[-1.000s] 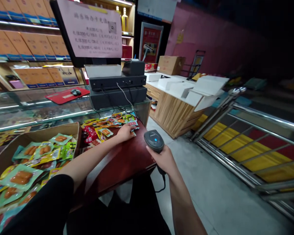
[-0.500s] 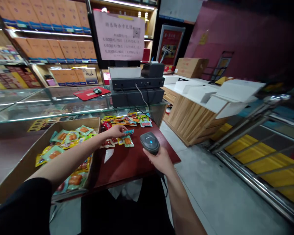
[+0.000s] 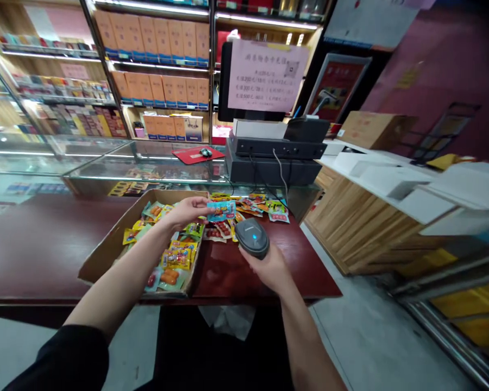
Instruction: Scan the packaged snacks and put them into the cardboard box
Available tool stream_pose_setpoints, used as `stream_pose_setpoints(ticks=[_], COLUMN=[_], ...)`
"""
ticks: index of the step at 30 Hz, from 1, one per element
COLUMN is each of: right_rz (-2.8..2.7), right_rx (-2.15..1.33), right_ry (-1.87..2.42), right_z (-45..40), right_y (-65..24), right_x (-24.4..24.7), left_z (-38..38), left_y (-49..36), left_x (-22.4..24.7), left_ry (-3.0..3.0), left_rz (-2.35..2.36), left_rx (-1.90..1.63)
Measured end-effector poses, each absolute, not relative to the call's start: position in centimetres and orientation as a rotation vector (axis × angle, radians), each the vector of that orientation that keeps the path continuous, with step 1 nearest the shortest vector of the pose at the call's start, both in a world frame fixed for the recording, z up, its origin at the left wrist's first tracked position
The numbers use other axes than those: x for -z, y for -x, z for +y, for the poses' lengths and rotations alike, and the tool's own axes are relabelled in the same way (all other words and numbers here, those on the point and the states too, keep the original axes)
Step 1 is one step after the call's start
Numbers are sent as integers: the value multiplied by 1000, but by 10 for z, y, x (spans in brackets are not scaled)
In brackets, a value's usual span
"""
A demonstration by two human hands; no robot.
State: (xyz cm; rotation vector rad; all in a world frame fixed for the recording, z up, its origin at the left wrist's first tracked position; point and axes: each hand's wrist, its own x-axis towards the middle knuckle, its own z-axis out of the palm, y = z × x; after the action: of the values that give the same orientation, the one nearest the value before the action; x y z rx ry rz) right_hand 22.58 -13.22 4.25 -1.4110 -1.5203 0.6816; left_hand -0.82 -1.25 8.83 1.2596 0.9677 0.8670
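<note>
My left hand (image 3: 188, 212) pinches the end of a small blue snack packet (image 3: 222, 210) above the right edge of an open cardboard box (image 3: 101, 251). Several yellow and pale green snack packets (image 3: 176, 257) lie in that box. My right hand (image 3: 271, 267) is wrapped round a dark barcode scanner (image 3: 251, 238) with a blue light on top, its head close to the blue packet. Behind both hands, a loose pile of colourful packets (image 3: 277, 208) lies on the dark red table (image 3: 236, 277).
Beyond the table stand a glass counter (image 3: 158, 168), a black cash drawer (image 3: 273, 168) and a screen with a pink paper sign (image 3: 267, 76). Shelves of orange boxes (image 3: 158, 41) are behind. At right are a wooden counter (image 3: 350, 217) and a metal railing (image 3: 448, 331).
The view has turned left. My left hand now holds the blue packet up, its printed face more visible, off the pile. The scanner stays in my right hand, nearer the packet.
</note>
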Motion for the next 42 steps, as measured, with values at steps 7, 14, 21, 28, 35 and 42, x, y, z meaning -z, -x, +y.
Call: stream_pose_setpoints(ticks=[7,14,21,28,35,42], right_rz=[-1564,-1575,-1568,-1620,-1722,-1807], right_rx=[-699,-681,-674,-688,-650,-641], right_ry=[1408,1397,1388,1334,1192,1168], right_z=[-133,-132,-134,-121,-92,-70], right_y=[-214,-212,-213,-207,-178,-156], right_x=[-47,-47,-48,-55,-70,-81], left_z=[-2,2,1,0,-12,-22], left_y=[13,16,14,30,113,141], left_x=[-84,-77,-76,-89,-115,-125], left_ry=[-1272,-1279,-1285,-1240,-1232,-1307], left_rz=[1002,988,994,1029,1258,1411], left_rx=[-847,-868,-859,-947,-1150,-1229])
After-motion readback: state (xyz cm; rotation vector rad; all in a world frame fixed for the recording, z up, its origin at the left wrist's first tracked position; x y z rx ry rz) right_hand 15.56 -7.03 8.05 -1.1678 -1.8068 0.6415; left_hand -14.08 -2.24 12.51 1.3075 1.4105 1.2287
